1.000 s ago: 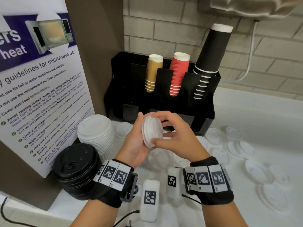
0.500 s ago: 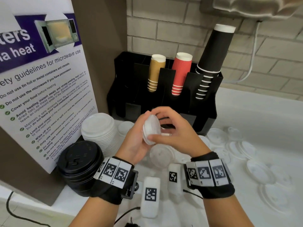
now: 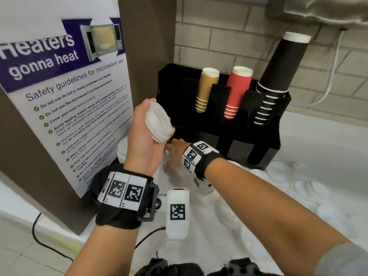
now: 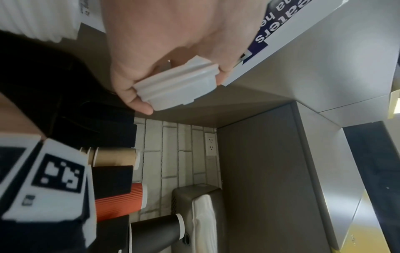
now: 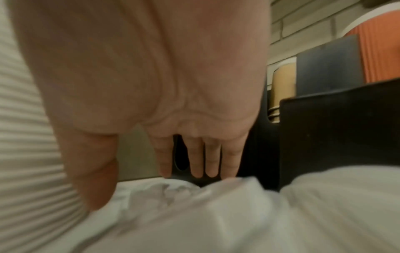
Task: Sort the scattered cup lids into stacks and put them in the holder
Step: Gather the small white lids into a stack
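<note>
The left hand [image 3: 143, 136] gripped a short stack of white lids [image 3: 159, 121] between thumb and fingertips, raised and tilted in front of the black holder [image 3: 235, 124]; in the left wrist view the same stack [image 4: 176, 85] sat edge-on in the curled fingers [image 4: 138, 104]. The right hand [image 3: 176, 150] reached low beneath it, fingers straight and holding nothing, their tips at the white lids on the surface [image 3: 328, 140] by the holder's base. In the right wrist view those lids were smeared by blur, so which one the fingertips [image 5: 198, 172] met could not be made out. The left forearm hid most of a tall white lid stack [image 3: 121, 150] and a black lid stack [image 3: 99, 176] beside the poster [image 3: 65, 96]. More loose lids [image 3: 298, 184] lay to the right, washed out against the pale surface. Tan cups [image 3: 206, 89], red cups [image 3: 237, 91] and black cups [image 3: 278, 76] stood in the holder's rear slots.
</note>
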Demonstrator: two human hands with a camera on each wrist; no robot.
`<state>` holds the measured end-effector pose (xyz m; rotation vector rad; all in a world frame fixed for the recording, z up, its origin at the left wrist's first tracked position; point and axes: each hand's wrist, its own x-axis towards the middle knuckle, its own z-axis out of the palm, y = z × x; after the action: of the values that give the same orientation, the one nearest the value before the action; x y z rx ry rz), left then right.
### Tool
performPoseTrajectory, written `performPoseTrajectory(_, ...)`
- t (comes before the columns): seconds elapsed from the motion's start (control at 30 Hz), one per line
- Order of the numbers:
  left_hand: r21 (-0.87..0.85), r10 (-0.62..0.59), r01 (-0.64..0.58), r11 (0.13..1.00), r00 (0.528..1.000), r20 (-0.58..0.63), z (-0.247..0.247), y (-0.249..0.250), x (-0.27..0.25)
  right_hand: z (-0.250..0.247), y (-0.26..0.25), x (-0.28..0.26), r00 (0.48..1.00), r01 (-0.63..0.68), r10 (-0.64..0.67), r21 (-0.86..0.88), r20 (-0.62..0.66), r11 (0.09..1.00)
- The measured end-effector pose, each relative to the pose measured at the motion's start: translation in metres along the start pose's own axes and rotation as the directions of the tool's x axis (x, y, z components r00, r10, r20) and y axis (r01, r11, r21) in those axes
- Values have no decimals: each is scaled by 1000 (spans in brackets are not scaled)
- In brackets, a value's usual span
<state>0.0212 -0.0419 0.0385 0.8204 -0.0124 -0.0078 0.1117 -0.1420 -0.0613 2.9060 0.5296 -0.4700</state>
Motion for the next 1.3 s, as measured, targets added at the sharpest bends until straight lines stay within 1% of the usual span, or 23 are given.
performPoseTrajectory(0.03, 3, -4, 4, 1000, 1000, -4, -1, 1, 0, 4, -2, 8, 1000, -4, 4, -5, -9, 1000)
performPoseTrajectory(0.13, 9, -16, 16, 1000, 1000, -23, -3, 3, 0, 7, -8, 24, 999, -35, 37, 71, -24, 997)
performPoseTrajectory(0.23, 21, -18, 19, 1000, 999, -39, -7, 5, 0, 9, -13, 34, 1000, -24, 24, 10, -8, 1000)
performPoseTrajectory(0.33, 27, -15, 17, 999, 999, -50, -9, 6, 1, 12, -16, 38, 1000, -23, 20, -129, -25, 991)
performPoseTrajectory(0.4, 17, -13, 14, 1000, 999, -38, -8, 6, 1, 11, -15, 38, 999, -15, 10, -161, -30, 987)
performPoseTrajectory(0.5, -7, 10, -10, 1000, 1000, -14, -6, 5, 0, 4, -11, 34, 999, 41, -39, -93, 24, 995)
performPoseTrajectory(0.57, 2, 27, -27, 1000, 1000, -11, -7, 3, 0, 2, -7, 30, 999, 39, -39, -63, 4, 997)
performPoseTrajectory(0.6, 9, 31, -30, 999, 999, -16, -7, 3, 0, 0, -6, 26, 999, 39, -39, -17, -24, 999)
performPoseTrajectory(0.7, 34, 45, -44, 998, 998, -43, -10, 0, 2, -18, 2, 10, 993, 52, -26, 234, -111, 971)
performPoseTrajectory(0.77, 102, 83, -76, 992, 995, -61, -12, -2, 3, -35, 15, -7, 981, 75, 2, 387, -193, 919)
performPoseTrajectory(0.83, 177, 124, -113, 978, 991, -52, -14, -5, 4, -48, 31, -28, 960, 123, 50, 571, -277, 812)
performPoseTrajectory(0.87, 212, 132, -121, 970, 991, -37, -14, -8, 4, -52, 39, -40, 944, 159, 84, 661, -320, 734)
performPoseTrajectory(0.93, 269, 115, -109, 957, 993, -4, -14, -14, 5, -56, 47, -66, 916, 240, 153, 811, -371, 533)
performPoseTrajectory(0.97, 291, 94, -93, 952, 996, 10, -13, -18, 5, -57, 48, -79, 911, 289, 153, 857, -383, 426)
performPoseTrajectory(1.0, 308, 71, -75, 948, 997, 24, -13, -21, 5, -56, 47, -91, 908, 338, 126, 877, -399, 341)
performPoseTrajectory(1.03, 316, 47, -56, 947, 998, 39, -12, -23, 5, -56, 46, -102, 898, 391, 88, 875, -430, 285)
performPoseTrajectory(1.07, 316, 20, -37, 948, 998, 56, -11, -25, 5, -55, 44, -110, 883, 438, 53, 861, -465, 260)
performPoseTrajectory(1.13, 320, -26, -6, 947, 995, 95, -9, -29, 4, -52, 41, -119, 861, 491, 4, 834, -508, 252)
performPoseTrajectory(1.2, 329, -42, 3, 944, 993, 112, -6, -33, 4, -52, 40, -123, 860, 500, -11, 836, -511, 228)
performPoseTrajectory(1.3, 329, -21, -16, 944, 994, 109, -4, -36, 4, -52, 38, -126, 859, 502, 3, 843, -512, 195)
